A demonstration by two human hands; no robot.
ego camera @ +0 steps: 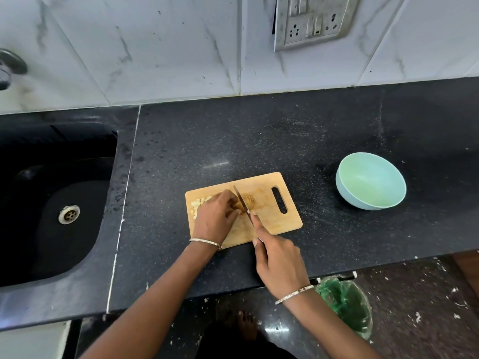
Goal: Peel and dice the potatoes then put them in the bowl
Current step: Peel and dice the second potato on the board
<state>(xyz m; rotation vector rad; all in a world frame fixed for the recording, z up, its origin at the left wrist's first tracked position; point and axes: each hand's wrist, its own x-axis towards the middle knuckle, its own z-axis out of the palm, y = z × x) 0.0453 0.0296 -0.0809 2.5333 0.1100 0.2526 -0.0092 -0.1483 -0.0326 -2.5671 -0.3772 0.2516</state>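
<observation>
A wooden cutting board (269, 216) lies on the black counter. On it sits a peeled potato piece (249, 201), with a small heap of diced potato (197, 205) at the board's left end. My left hand (216, 218) grips the potato from the left with curled fingers. My right hand (278, 263) holds a knife (241, 202) by its handle, forefinger along the spine, and the blade is set into the potato. A light green bowl (370, 181) stands empty to the right of the board.
A black sink (51, 203) with a metal drain fills the left side. Marble wall tiles and a socket panel (311, 19) are behind the counter. Below the counter edge stands a green-lined bin (347, 307) on a floor strewn with scraps.
</observation>
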